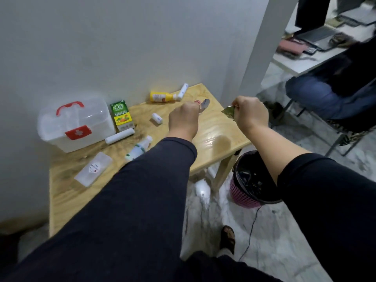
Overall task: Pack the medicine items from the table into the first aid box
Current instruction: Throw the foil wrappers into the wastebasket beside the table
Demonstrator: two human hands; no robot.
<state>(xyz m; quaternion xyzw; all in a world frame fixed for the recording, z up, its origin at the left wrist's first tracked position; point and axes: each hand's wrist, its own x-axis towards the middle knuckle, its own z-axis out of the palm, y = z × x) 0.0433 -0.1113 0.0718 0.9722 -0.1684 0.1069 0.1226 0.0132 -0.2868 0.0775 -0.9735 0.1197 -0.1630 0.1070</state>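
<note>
The white first aid box (81, 127) with a red handle and red latch stands shut at the table's back left. My left hand (184, 120) is closed around a silvery strip (205, 103) with a red bit, above the table's middle. My right hand (251, 112) pinches a green sachet (229, 111) over the table's right edge. On the wooden table (213, 139) lie a green OB box (121, 116), a yellow bottle (161, 97), white rolls (120, 136) (157, 118) (182, 91), a white-green bottle (138, 148) and a clear flat case (93, 168).
A pink bin with a black liner (251, 180) stands on the floor right of the table. A grey wall runs behind the table. A seated person (335, 92) and a desk with laptops are at the right. My sandalled foot (227, 237) is on the marble floor.
</note>
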